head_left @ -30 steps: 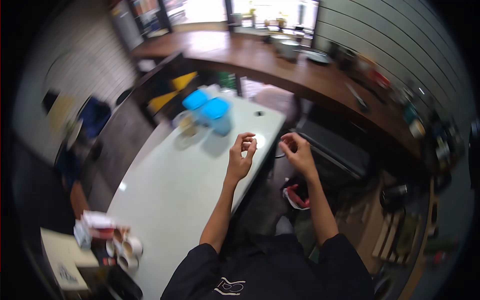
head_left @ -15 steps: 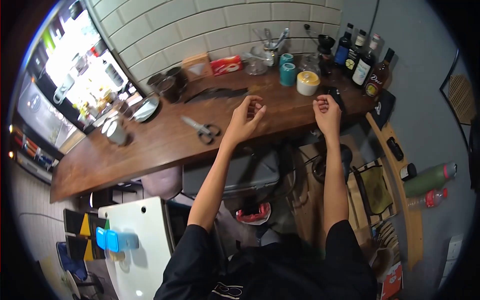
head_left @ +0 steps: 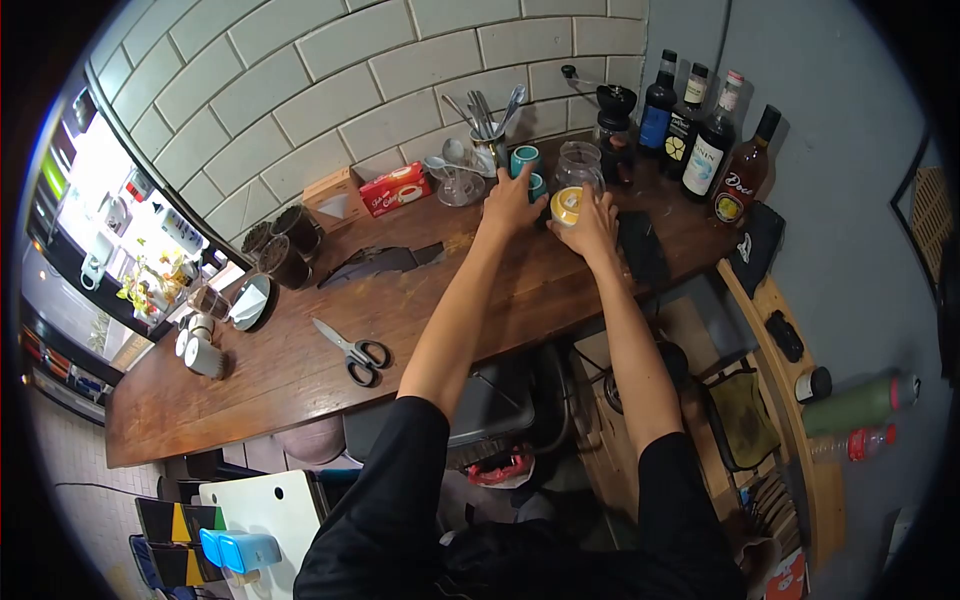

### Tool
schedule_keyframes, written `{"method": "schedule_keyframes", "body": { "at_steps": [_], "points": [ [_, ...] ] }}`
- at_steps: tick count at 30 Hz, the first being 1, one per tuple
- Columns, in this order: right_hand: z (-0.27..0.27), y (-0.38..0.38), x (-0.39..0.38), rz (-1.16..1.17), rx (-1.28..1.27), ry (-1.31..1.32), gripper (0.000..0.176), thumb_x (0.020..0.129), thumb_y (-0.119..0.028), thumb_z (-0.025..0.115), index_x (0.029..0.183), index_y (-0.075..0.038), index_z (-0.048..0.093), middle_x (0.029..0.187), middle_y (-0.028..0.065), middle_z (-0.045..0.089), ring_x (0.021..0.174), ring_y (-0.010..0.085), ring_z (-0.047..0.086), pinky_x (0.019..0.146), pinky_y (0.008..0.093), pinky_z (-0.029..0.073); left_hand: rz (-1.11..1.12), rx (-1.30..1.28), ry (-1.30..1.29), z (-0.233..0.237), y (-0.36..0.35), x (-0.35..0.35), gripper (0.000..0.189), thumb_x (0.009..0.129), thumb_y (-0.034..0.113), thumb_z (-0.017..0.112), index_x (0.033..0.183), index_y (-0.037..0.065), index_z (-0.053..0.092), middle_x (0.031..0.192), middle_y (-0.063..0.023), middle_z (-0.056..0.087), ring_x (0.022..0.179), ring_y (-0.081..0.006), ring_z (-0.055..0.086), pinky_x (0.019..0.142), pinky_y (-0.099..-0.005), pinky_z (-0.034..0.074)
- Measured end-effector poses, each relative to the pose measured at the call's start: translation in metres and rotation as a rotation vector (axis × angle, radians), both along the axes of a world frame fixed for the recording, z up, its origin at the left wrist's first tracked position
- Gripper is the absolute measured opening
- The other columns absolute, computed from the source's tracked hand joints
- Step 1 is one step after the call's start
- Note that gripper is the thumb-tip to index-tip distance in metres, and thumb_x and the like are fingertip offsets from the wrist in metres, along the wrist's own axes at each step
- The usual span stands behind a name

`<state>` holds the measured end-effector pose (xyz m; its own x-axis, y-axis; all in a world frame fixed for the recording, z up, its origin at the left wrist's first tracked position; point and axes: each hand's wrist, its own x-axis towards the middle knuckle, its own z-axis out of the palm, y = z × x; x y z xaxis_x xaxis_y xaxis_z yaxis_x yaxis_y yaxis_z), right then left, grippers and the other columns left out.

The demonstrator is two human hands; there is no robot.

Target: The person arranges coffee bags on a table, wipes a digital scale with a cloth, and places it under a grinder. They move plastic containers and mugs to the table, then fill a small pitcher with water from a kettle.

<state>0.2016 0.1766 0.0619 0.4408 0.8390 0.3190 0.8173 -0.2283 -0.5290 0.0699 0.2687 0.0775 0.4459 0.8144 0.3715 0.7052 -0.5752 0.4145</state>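
My right hand is around the white cup with the yellow inside, fingers over its right side and rim. My left hand reaches over the teal cups, fingers apart; one teal cup shows just behind its fingertips, and the other is partly hidden by the hand. Whether the left fingers touch that nearer cup is hard to tell. Behind the hands is a glass jar. A metal holder with spoons stands behind my left hand.
Scissors, a dark torn sheet, a red box and jars of dark contents lie or stand on the wooden counter. Several bottles, a grinder and a black cloth are at the right.
Both hands have moved forward to the cups, the right one onto the white and yellow cup, the left one over the teal cups. The camera view has shifted.
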Motion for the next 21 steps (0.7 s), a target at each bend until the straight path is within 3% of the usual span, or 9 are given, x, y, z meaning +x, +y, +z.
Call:
{"method": "schedule_keyframes", "body": {
  "at_steps": [7,10,11,14,15,17,18,19,21],
  "points": [
    [0.002,-0.003,0.002,0.029,-0.036,-0.056,0.096,0.064,-0.040,0.083,0.139,-0.005,0.035,0.128,0.0230,0.045,0.115,0.0424,0.051,0.091,0.0502,0.047,-0.032,0.107,0.048,-0.008,0.007,0.001,0.065,0.082,0.045,0.067,0.122,0.001,0.042,0.096,-0.0320,0.059,0.090,-0.0501,0.061,0.074,-0.0528,0.052],
    [0.007,-0.003,0.005,0.018,-0.056,-0.097,0.093,0.064,-0.041,0.081,0.136,-0.002,0.037,0.130,0.0258,0.045,0.115,0.0414,0.052,0.091,0.0478,0.048,0.008,0.148,-0.146,0.006,-0.013,-0.013,0.064,0.085,0.045,0.064,0.121,-0.001,0.039,0.096,-0.0354,0.057,0.085,-0.0518,0.060,0.071,-0.0531,0.051],
    [0.002,-0.001,0.009,0.023,0.013,-0.109,0.088,0.064,-0.041,0.081,0.132,-0.002,0.041,0.126,0.0261,0.049,0.114,0.0406,0.054,0.091,0.0462,0.048,0.051,0.220,-0.173,0.013,-0.023,-0.019,0.061,0.085,0.043,0.065,0.115,-0.005,0.038,0.094,-0.0339,0.057,0.079,-0.0473,0.063,0.065,-0.0490,0.054],
    [0.018,-0.015,0.005,0.048,0.217,-0.098,0.065,0.063,-0.037,0.082,0.112,-0.002,0.056,0.106,0.0191,0.059,0.102,0.0359,0.059,0.085,0.0447,0.049,0.083,0.135,-0.409,0.045,-0.066,-0.057,0.058,0.087,0.044,0.061,0.108,-0.006,0.040,0.078,-0.0303,0.060,0.077,-0.0485,0.061,0.064,-0.0522,0.050],
    [0.038,-0.031,-0.004,0.043,0.223,-0.033,0.066,0.062,-0.035,0.082,0.112,-0.002,0.056,0.104,0.0206,0.060,0.101,0.0355,0.060,0.084,0.0428,0.049,0.103,0.058,-0.495,0.056,-0.088,-0.077,0.056,0.088,0.044,0.060,0.107,-0.006,0.042,0.074,-0.0288,0.060,0.074,-0.0486,0.061,0.062,-0.0524,0.049],
    [0.025,-0.045,0.004,0.247,0.528,0.205,0.055,0.077,-0.030,0.076,0.116,0.000,0.055,0.109,0.0129,0.062,0.103,0.0270,0.060,0.087,0.0381,0.048,0.026,-0.219,-0.734,0.066,-0.128,-0.126,0.049,0.091,0.043,0.057,0.100,-0.003,0.043,0.068,-0.0244,0.059,0.065,-0.0406,0.064,0.055,-0.0457,0.049],
    [0.034,-0.066,-0.006,0.369,0.524,0.471,0.053,0.081,-0.031,0.072,0.120,0.000,0.053,0.110,0.0111,0.061,0.103,0.0251,0.059,0.088,0.0372,0.047,-0.024,-0.484,-0.905,0.075,-0.159,-0.155,0.047,0.093,0.046,0.053,0.096,0.000,0.044,0.068,-0.0162,0.059,0.063,-0.0282,0.065,0.054,-0.0362,0.051],
    [0.036,-0.084,-0.018,0.490,0.498,0.741,0.052,0.085,-0.032,0.068,0.123,-0.001,0.052,0.110,0.0093,0.060,0.103,0.0232,0.059,0.088,0.0362,0.047,0.036,-0.459,-0.923,0.068,-0.188,-0.185,0.047,0.093,0.046,0.053,0.096,0.000,0.044,0.068,-0.0162,0.059,0.063,-0.0282,0.065,0.054,-0.0362,0.051],
    [0.018,-0.108,-0.048,0.510,0.548,1.292,0.054,0.090,-0.040,0.059,0.128,-0.004,0.048,0.116,0.0100,0.058,0.104,0.0224,0.058,0.089,0.0352,0.047,-0.073,-0.660,-1.388,0.056,-0.252,-0.241,0.048,0.093,0.048,0.053,0.101,0.002,0.042,0.080,-0.0123,0.059,0.070,-0.0196,0.065,0.059,-0.0298,0.052]
  ]
}}
